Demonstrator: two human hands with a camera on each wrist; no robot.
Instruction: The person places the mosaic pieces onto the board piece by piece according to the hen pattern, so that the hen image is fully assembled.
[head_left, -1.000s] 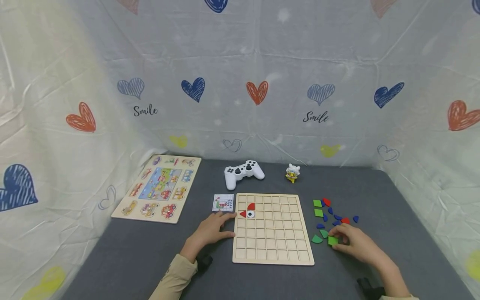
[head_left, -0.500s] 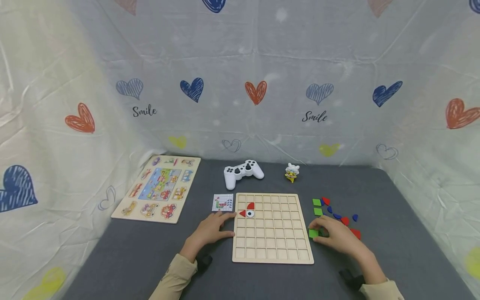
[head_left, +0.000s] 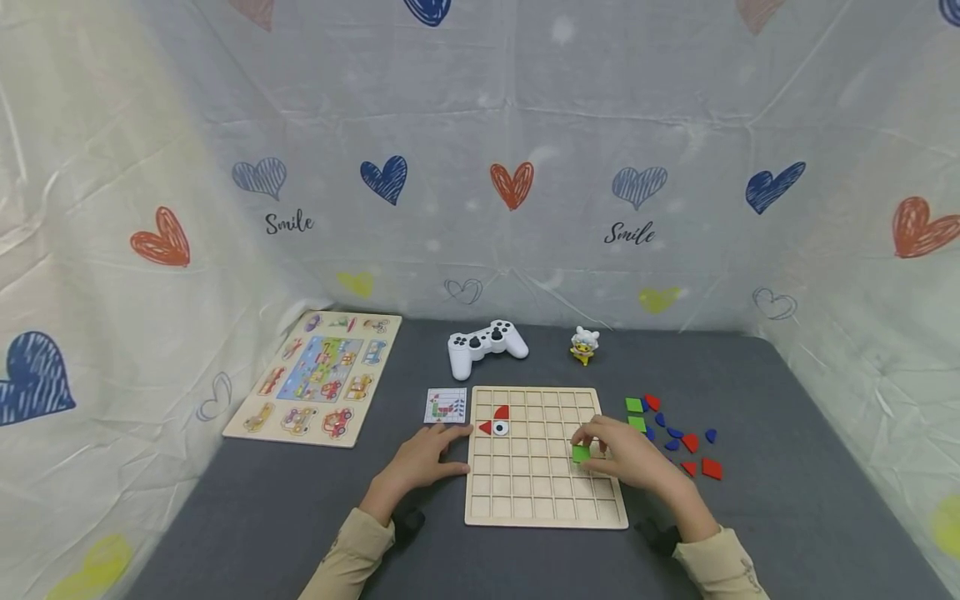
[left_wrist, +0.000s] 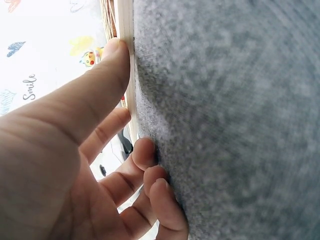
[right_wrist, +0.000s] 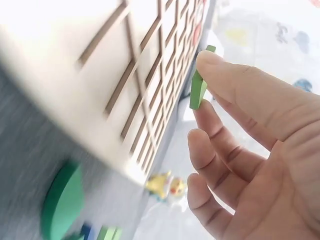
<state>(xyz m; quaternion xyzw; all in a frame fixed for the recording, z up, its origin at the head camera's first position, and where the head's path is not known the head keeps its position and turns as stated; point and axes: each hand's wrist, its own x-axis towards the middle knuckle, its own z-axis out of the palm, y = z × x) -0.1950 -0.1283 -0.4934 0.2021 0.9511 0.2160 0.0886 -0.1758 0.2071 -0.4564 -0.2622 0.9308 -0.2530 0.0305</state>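
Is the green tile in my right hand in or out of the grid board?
Out. Your right hand pinches the green square tile, and the right wrist view shows it clear of the wooden grid board.

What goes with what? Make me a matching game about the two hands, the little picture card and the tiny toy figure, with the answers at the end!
Things
1. right hand
2. picture card
3. left hand
4. toy figure

Where it is or what it does
A. touches the left edge of the grid board
B. is at the back of the table, to the right of the white game controller
C. pinches a green square
D. lies just left of the board, near its far left corner

Right pairs: 1-C, 2-D, 3-A, 4-B
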